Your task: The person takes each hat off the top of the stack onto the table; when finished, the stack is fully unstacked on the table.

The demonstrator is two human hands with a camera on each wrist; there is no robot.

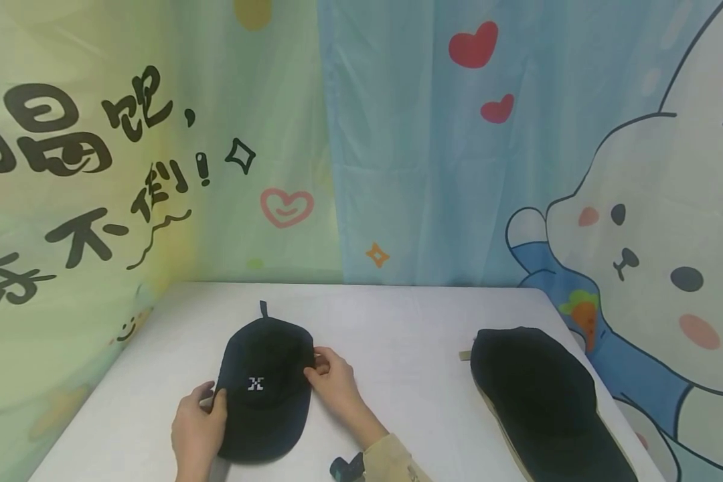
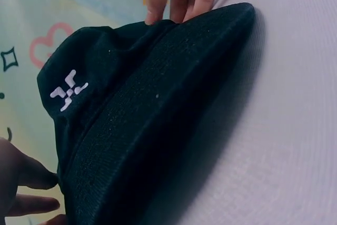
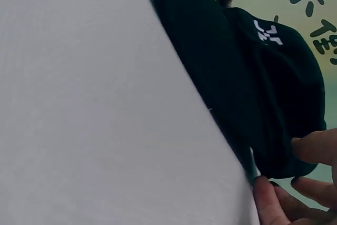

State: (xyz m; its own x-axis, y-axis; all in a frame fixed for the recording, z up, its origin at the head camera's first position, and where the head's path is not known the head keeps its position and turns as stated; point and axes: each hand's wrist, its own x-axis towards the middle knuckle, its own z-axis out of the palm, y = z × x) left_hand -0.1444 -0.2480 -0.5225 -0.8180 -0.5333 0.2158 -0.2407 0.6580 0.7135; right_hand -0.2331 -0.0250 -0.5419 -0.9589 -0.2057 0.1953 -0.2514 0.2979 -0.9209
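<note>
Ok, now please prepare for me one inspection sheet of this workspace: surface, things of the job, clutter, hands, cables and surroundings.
Surface: white table, smooth-looking.
Job's things: dark cap with white logo, brim toward the near side.
Clutter: dark beige-edged item, possibly more caps, lying at the right.
Hands: left hand holds the cap's left edge; right hand pinches its right side.
Cables: nothing seen.
Surroundings: printed curtain behind, with red hearts and a cartoon rabbit.
</note>
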